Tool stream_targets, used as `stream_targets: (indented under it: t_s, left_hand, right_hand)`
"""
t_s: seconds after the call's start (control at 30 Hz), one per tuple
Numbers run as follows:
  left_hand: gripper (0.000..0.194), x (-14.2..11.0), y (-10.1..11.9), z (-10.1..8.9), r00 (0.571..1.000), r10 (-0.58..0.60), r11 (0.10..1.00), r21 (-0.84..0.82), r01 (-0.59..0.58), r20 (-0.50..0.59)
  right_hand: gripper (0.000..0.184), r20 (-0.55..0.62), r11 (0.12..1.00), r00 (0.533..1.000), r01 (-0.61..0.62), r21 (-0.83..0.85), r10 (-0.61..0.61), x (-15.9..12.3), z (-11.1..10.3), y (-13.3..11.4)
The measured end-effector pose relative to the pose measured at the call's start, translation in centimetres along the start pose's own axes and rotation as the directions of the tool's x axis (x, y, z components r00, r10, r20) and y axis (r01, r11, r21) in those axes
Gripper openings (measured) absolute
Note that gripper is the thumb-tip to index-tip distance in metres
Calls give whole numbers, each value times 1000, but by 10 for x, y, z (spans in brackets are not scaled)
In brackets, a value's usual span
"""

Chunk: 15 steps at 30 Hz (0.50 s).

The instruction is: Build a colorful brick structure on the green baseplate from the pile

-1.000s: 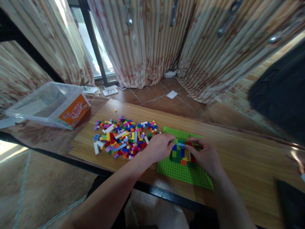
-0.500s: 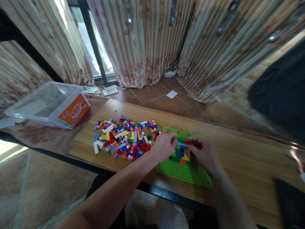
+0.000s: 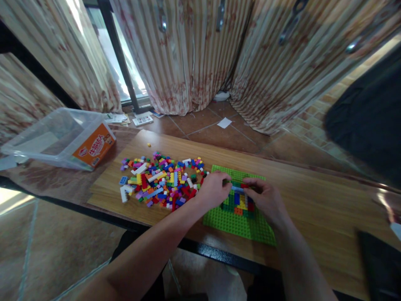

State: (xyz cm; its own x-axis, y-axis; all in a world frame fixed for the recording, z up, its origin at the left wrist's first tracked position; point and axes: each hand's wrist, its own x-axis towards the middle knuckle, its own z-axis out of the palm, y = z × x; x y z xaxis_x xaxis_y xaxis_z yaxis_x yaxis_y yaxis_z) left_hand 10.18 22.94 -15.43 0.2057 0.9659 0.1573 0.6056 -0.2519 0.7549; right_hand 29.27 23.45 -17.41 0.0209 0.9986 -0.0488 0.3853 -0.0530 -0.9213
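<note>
A green studded baseplate (image 3: 232, 225) lies on the table, with a multicoloured patch of toy bricks built on it. Along the far side of that patch runs a long light blue brick (image 3: 238, 189), next to a small red brick (image 3: 244, 185). My right hand (image 3: 266, 198) reaches in from the right, its thumb and forefinger closed about the red brick, near the light blue brick's end. At the other end is my left hand (image 3: 214, 190), fingers curled and pinched together; what they hold, if anything, is hidden. Lower in the patch sits an orange brick (image 3: 238, 211).
Loose bricks (image 3: 166, 184) are heaped left of the baseplate on the wooden table (image 3: 313, 217). A clear plastic box (image 3: 56, 154) with an orange label stands at the far left. A dark flat object (image 3: 377, 263) is at the lower right.
The whole view has shifted slightly, so everything appears a little further left. Both hands stay at the same spot on the baseplate, with hardly any finger movement.
</note>
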Motion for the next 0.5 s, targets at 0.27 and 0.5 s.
stream_targets:
  t_s: [0.27,0.5]
  left_hand:
    - [18,1,3,-2,998,-57,998,3,57,12]
    - [17,2,5,-1,996,-89,996,5,89,22]
  right_hand:
    - [32,28,998,999,-41,40,40,0,0,-4]
    - [31,40,999,999,24,31,-25,0,1,-5]
